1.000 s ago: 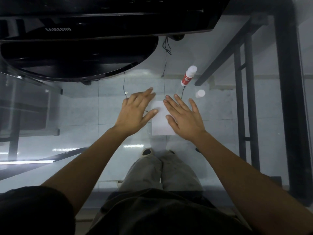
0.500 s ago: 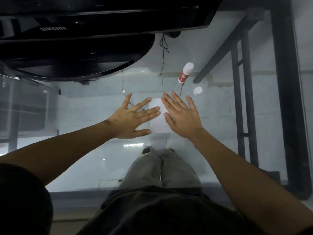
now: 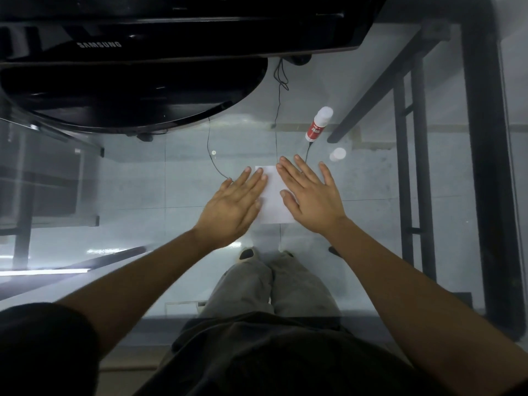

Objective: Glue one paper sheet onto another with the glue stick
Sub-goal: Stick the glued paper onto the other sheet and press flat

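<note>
A small white paper sheet (image 3: pixel 273 197) lies flat on the glass table, and I cannot tell whether a second sheet is under it. My left hand (image 3: pixel 233 208) rests flat on its left edge, fingers together and stretched out. My right hand (image 3: pixel 310 192) presses flat on its right side, fingers spread. Neither hand holds anything. The glue stick (image 3: pixel 318 123), white with a red label, lies on the glass beyond my right hand. Its round white cap (image 3: pixel 338 154) sits apart, just right of my right fingertips.
A black Samsung monitor (image 3: pixel 177 30) with its curved stand (image 3: pixel 128 98) fills the far left of the glass table (image 3: pixel 114 172). Thin black cables (image 3: pixel 276 110) run from it toward the paper. Black frame bars (image 3: pixel 480 167) show at right. My legs show through the glass.
My left hand turned from lying sideways with fingers spread to pointing forward with fingers together, sliding along the paper's left edge. My right hand stayed pressed on the paper.
</note>
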{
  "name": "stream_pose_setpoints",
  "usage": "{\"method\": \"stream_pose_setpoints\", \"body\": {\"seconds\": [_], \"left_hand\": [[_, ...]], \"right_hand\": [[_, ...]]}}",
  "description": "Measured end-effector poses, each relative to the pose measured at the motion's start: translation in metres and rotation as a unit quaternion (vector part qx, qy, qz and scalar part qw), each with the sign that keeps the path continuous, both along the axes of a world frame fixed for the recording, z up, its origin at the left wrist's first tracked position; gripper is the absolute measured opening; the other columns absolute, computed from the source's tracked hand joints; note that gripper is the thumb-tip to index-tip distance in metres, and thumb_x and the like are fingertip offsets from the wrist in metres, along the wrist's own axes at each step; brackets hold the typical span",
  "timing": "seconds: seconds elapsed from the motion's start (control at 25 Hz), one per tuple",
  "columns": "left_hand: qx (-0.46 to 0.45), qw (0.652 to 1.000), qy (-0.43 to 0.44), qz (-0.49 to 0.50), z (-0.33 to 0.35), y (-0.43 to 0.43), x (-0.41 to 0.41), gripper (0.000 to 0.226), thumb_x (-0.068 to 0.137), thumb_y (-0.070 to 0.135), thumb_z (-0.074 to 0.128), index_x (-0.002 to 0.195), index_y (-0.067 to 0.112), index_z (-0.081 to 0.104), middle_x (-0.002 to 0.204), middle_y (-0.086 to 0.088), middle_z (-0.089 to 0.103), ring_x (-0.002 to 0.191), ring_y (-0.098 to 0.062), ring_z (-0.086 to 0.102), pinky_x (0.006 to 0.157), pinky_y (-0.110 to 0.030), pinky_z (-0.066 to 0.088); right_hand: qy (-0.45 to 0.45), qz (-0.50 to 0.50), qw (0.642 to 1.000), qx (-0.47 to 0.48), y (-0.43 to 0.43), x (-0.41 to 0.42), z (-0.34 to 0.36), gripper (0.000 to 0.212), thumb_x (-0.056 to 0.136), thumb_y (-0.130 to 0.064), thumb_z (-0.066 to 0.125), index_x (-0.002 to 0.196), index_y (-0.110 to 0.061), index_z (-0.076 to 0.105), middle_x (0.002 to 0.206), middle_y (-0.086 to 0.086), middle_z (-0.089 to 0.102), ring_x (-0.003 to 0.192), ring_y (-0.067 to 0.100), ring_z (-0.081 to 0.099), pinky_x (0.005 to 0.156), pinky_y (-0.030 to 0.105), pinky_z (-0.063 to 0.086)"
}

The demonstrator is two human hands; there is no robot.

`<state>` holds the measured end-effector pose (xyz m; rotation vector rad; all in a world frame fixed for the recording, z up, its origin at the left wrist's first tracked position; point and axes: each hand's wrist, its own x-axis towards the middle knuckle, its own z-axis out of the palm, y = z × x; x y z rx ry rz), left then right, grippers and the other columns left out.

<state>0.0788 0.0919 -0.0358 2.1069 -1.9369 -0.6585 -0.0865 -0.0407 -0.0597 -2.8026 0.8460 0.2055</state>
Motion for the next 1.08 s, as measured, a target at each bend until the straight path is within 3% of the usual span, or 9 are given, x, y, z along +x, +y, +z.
{"method": "stream_pose_setpoints", "body": {"seconds": [0.08,0.2,0.36,0.48,0.64,0.72,0.88,1.08], "left_hand": [[0.052,0.996,-0.048,0.062,-0.006,-0.005,-0.022,0.056,0.099,0.041,0.014,0.147,0.016,0.004,0.157,-0.003,0.006,0.140,-0.016,-0.007,0.116,-0.048,0.008],[0.097,0.984,-0.127,0.077,-0.014,-0.006,-0.032,0.060,0.094,0.045,0.001,0.146,0.018,-0.009,0.158,-0.001,-0.005,0.141,-0.018,-0.016,0.113,-0.045,-0.007],[0.070,0.984,-0.140,0.089,-0.014,-0.003,-0.034,0.062,0.092,0.046,-0.010,0.146,0.017,-0.006,0.158,-0.002,0.002,0.145,-0.020,-0.003,0.113,-0.043,-0.004],[0.062,0.985,-0.131,0.091,-0.014,-0.005,-0.037,0.061,0.090,0.045,-0.014,0.145,0.018,-0.009,0.158,-0.002,0.003,0.145,-0.020,-0.002,0.113,-0.043,-0.004],[0.058,0.984,-0.140,0.091,-0.017,-0.003,-0.035,0.059,0.093,0.042,-0.006,0.147,0.016,-0.005,0.159,-0.002,0.003,0.145,-0.018,-0.003,0.113,-0.043,-0.003],[0.057,0.983,-0.146,0.092,-0.016,-0.003,-0.036,0.060,0.092,0.043,-0.010,0.146,0.017,-0.007,0.159,-0.002,0.003,0.145,-0.018,-0.002,0.113,-0.044,-0.003],[0.058,0.983,-0.146,0.095,-0.017,-0.004,-0.036,0.059,0.090,0.044,-0.016,0.143,0.019,-0.014,0.159,-0.001,-0.002,0.144,-0.018,-0.007,0.113,-0.044,-0.006],[0.057,0.983,-0.149,0.095,-0.018,-0.004,-0.036,0.064,0.087,0.044,-0.021,0.144,0.018,-0.013,0.159,-0.002,-0.004,0.144,-0.018,-0.009,0.113,-0.044,-0.005]], "right_hand": [[0.010,-0.001,1.000,-0.004,-0.001,0.000,0.000,0.054,0.096,-0.043,0.016,0.146,-0.024,0.010,0.155,-0.006,0.016,0.141,0.011,0.003,0.112,0.046,0.004],[0.024,-0.005,1.000,-0.006,0.001,0.001,-0.001,0.055,0.095,-0.045,0.013,0.146,-0.025,0.005,0.155,-0.005,0.011,0.139,0.010,-0.005,0.112,0.045,0.000],[0.035,0.004,0.999,-0.006,0.001,0.002,0.004,0.056,0.094,-0.045,0.007,0.143,-0.021,-0.008,0.156,-0.001,0.003,0.142,0.015,-0.002,0.111,0.043,-0.006],[0.035,-0.055,0.998,-0.011,0.010,-0.004,0.010,0.057,0.093,-0.044,0.004,0.140,-0.019,-0.016,0.151,-0.001,-0.013,0.139,0.016,-0.012,0.109,0.043,-0.012],[0.014,-0.067,0.998,-0.009,0.061,-0.015,0.018,0.058,0.093,-0.038,0.014,0.143,-0.014,-0.001,0.152,0.003,0.000,0.140,0.019,-0.002,0.108,0.048,-0.006],[0.028,-0.071,0.997,-0.009,0.073,-0.012,0.019,0.058,0.094,-0.037,0.019,0.144,-0.013,0.003,0.154,0.005,0.006,0.139,0.019,-0.006,0.107,0.049,-0.009],[0.069,-0.069,0.995,-0.017,0.075,0.000,0.019,0.059,0.094,-0.040,0.009,0.145,-0.015,-0.006,0.156,0.004,-0.004,0.137,0.018,-0.020,0.104,0.044,-0.026],[0.075,-0.079,0.994,-0.022,0.082,0.004,0.016,0.058,0.093,-0.040,0.004,0.142,-0.014,-0.014,0.156,0.005,-0.008,0.139,0.019,-0.017,0.103,0.044,-0.027]]}}
